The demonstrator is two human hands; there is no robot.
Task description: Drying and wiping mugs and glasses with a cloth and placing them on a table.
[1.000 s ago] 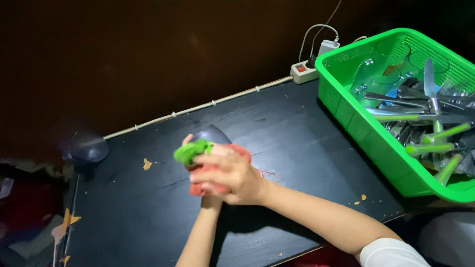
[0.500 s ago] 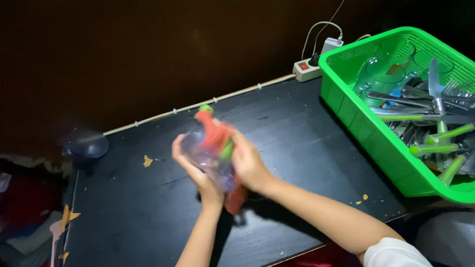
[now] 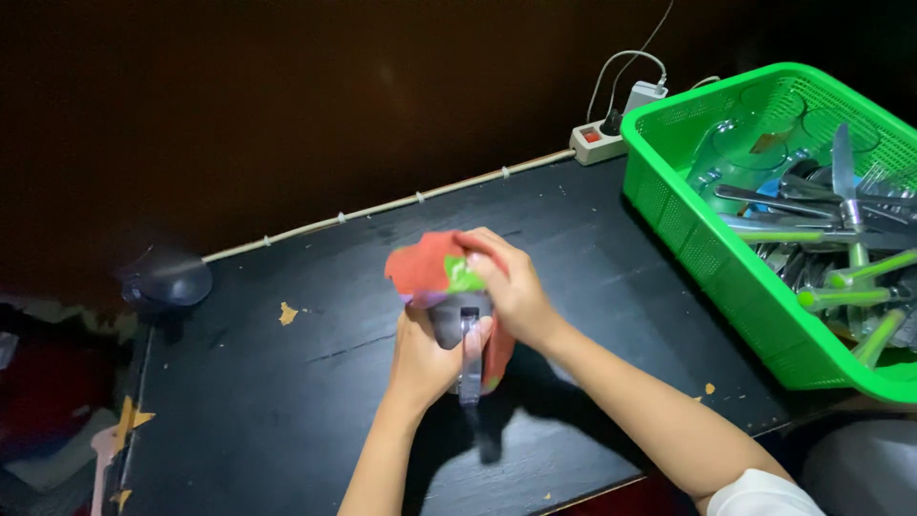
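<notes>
Both hands share the grip: the left hand (image 3: 425,358) cups a clear glass mug (image 3: 458,330) from below, fingers closed around its body, while the right hand (image 3: 511,287) presses a red and green cloth (image 3: 435,268) over the mug's upper end, fingers closed on the fabric. The mug is tilted, its clear handle (image 3: 468,368) pointing down toward the person, and it sits between the two palms, above the middle of the black surface (image 3: 287,401), not resting on it. Most of the glass is hidden by cloth and fingers, so I cannot tell how far the cloth goes inside it. As a judgement, the wiping goes best if the left hand keeps the mug firmly seated in the palm and does the turning, while the right hand holds the cloth bunched thick enough to cover the glass it passes; wet glass is likely slippery, so a loose lower hold risks a drop onto the hard surface. Holding the work low over the surface seems sensible. Well apart to the right stands a green plastic basket (image 3: 688,215) holding cutlery with green handles and some glass pieces. Behind it, at the far edge, lies a white power strip (image 3: 602,141) with a cord, and a dark rounded object (image 3: 167,279) sits at the far left corner.
</notes>
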